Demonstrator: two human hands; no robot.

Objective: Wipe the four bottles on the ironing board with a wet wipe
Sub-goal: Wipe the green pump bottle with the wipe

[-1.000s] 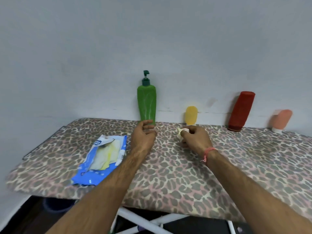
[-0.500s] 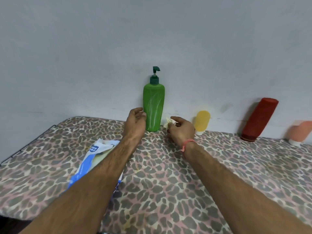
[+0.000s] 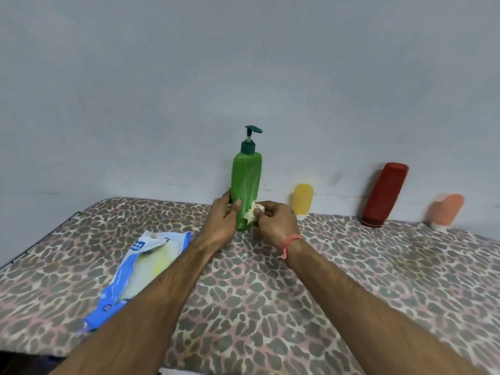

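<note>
Four bottles line the ironing board [image 3: 378, 280] at the wall: one green pump bottle [image 3: 246, 182], then, to its right, one yellow [image 3: 303, 198], one red [image 3: 384, 194], one peach [image 3: 446, 211]. Our left hand [image 3: 220, 220] grips the green bottle's base; our right hand [image 3: 274, 220] pinches one crumpled wet wipe [image 3: 253, 213] against it. One blue wipe pack [image 3: 135, 277] lies to its left.

A single head-worn camera looks forward and down, close over the ironing board [image 3: 351, 280], facing the wall [image 3: 189, 90]
</note>
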